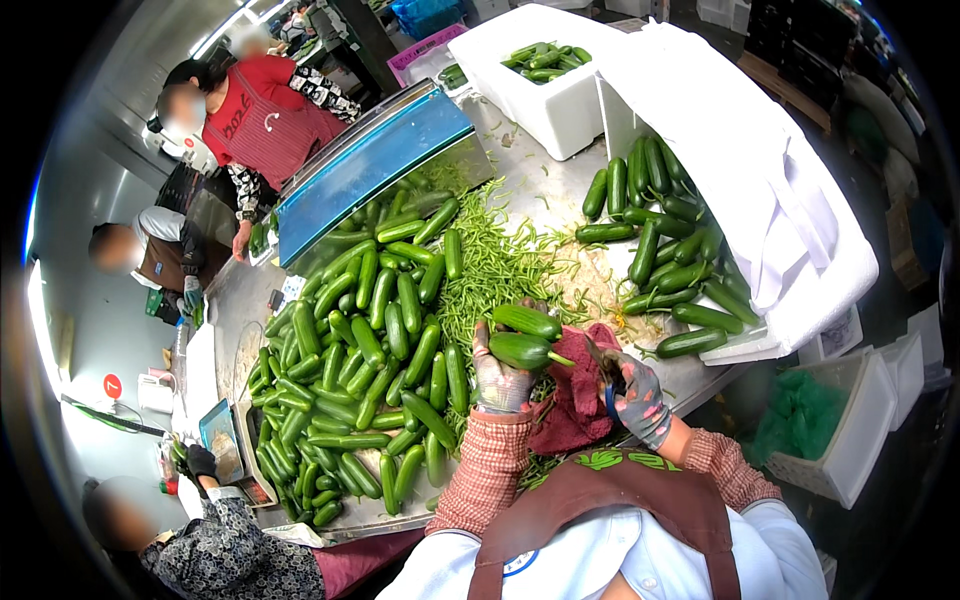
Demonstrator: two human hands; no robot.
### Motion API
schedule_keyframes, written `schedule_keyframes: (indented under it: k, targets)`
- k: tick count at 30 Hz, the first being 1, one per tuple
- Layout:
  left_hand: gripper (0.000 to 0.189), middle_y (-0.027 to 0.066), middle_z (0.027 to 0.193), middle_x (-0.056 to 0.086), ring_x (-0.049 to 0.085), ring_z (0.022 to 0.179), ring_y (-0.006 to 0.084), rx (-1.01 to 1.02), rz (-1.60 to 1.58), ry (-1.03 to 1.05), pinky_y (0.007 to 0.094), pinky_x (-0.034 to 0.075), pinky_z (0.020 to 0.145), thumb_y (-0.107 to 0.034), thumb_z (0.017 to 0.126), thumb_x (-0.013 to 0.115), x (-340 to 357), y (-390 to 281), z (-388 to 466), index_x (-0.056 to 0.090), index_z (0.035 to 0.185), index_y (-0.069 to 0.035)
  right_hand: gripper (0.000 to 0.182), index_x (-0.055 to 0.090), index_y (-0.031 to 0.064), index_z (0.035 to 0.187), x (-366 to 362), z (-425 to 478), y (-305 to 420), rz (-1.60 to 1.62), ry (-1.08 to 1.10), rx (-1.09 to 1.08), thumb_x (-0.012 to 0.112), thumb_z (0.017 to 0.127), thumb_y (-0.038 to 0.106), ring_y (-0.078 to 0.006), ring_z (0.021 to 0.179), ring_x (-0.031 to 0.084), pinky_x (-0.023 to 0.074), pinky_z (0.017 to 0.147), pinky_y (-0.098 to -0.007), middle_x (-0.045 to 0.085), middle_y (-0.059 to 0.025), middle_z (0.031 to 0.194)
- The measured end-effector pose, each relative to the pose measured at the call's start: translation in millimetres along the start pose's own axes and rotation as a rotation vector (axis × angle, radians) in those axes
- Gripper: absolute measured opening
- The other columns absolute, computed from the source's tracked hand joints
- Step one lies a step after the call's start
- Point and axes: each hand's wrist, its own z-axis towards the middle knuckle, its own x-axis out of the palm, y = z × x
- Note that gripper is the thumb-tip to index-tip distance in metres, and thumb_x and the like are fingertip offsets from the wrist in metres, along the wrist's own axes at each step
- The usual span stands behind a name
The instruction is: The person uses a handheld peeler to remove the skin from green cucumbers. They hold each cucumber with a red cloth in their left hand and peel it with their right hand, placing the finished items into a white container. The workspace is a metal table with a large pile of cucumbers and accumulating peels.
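My left hand [501,375], in a patterned glove, holds two cucumbers [525,345] side by side, one with a pale stem pointing right. My right hand [637,397], gloved too, is closed around scissors [609,390] with a blue handle, whose blades point up and left. A dark red cloth [574,397] lies between the hands. Left of them spreads a large heap of cucumbers [367,337]. Cut green stems [487,262] are piled beyond my left hand. More cucumbers [675,277] spill from a tipped white foam box [847,247] on the right.
An upright foam box [559,120] with cucumbers stands at the back of the metal table [525,142]. A blue-topped metal divider [375,172] borders the heap. Co-workers are at the left [255,112], [165,247] and lower left [232,547]. A scale [225,442] stands nearby.
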Motion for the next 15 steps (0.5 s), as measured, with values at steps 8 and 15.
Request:
schedule_keyframes:
  k: [8,15]
  targets:
    - [0.052,0.0212,0.120,0.043,0.041,0.111,0.0377,0.013,0.060,0.013,0.0542,0.030,0.096,-0.037,0.082,0.051,-5,4,7,0.039,0.118,-0.001,0.043,0.049,0.0054,0.110,1,20,28,-0.059,-0.022,-0.173,0.055,0.069,0.018,-0.0300,0.075,0.054,0.0448,0.067,-0.0376,0.055,-0.0141,0.088]
    - [0.050,0.0239,0.106,0.051,0.048,0.101,0.0392,0.121,0.091,0.029,0.0538,0.038,0.090,-0.039,0.079,0.050,9,-51,-9,0.047,0.107,0.002,0.030,0.047,-0.0012,0.107,3,8,29,1.016,0.151,0.483,0.050,0.083,0.017,-0.0178,0.067,0.057,0.0463,0.061,-0.0263,0.057,-0.0097,0.079]
